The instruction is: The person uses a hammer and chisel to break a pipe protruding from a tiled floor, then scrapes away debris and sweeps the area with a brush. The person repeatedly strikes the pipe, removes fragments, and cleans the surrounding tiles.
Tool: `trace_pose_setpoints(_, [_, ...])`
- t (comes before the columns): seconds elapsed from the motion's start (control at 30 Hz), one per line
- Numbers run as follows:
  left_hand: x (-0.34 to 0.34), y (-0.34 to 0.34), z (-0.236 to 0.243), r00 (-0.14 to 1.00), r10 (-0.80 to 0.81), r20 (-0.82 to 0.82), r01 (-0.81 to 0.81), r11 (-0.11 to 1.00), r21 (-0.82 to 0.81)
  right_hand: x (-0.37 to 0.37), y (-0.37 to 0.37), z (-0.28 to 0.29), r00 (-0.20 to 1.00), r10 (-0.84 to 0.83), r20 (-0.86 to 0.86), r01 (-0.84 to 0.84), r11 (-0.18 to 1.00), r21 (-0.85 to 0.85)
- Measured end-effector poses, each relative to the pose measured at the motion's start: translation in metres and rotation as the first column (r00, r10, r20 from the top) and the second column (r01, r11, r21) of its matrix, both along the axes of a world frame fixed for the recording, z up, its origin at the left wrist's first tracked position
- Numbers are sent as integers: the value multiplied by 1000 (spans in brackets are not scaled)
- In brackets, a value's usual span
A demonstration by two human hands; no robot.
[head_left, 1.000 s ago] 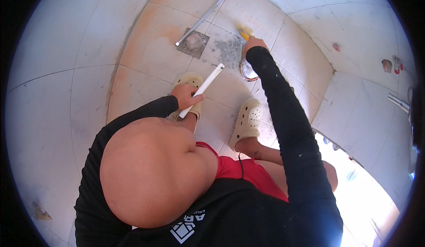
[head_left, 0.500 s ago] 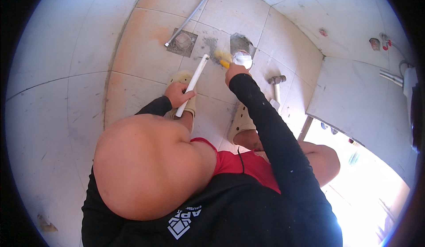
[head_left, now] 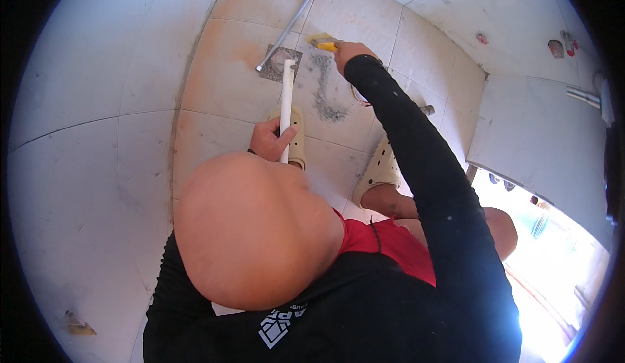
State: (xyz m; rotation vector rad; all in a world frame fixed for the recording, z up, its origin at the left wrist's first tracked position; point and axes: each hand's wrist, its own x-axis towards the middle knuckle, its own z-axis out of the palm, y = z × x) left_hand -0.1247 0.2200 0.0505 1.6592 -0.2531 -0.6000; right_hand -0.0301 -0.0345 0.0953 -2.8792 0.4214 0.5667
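My left hand (head_left: 268, 140) is wrapped round a white plastic pipe (head_left: 286, 99), which points away from me over the tiled floor. The pipe's far end overlaps the edge of a square cut-out (head_left: 268, 71) in the tiles. Farther off and to the right, my right hand (head_left: 355, 56) grips a brush (head_left: 327, 46) by its yellow handle. Its pale bristles are at the floor, just right of a long metal rod. Grey dust and crumbs (head_left: 331, 112) lie in a streak between the pipe and my right forearm.
The metal rod (head_left: 293, 26) with a red band slants across the floor. A hammer (head_left: 427, 110) is mostly hidden by my right arm. My feet in cream clogs (head_left: 377, 171) stand on the tiles. Red-ended pipe fittings (head_left: 570, 45) stick out of the right wall.
My right hand has swung the brush away from me and left, clear of the white item and hole now behind my arm. The pipe has turned straighter ahead. The dust streak looks larger.
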Motion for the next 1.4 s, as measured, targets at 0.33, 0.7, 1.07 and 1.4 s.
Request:
trace_pose_setpoints(0.33, [33, -2, 49, 985, 170, 20, -170, 986, -5, -110, 9, -10, 957, 140, -252, -148, 989, -11])
trace_pose_setpoints(0.7, [64, -14, 100, 977, 188, 101, -172, 974, -146, -79, 18, 36, 979, 183, -89, -183, 983, 1])
trace_pose_setpoints(1.07, [49, -6, 142, 972, 20, 234, -9, 999, -47, -146, 18, 14, 885, 297, -358, -312, 950, 18])
trace_pose_setpoints(1.4, [54, -22, 140, 918, -182, 353, 213, 976, -51, -92, -16, 26, 997, 76, -33, -78, 995, -62])
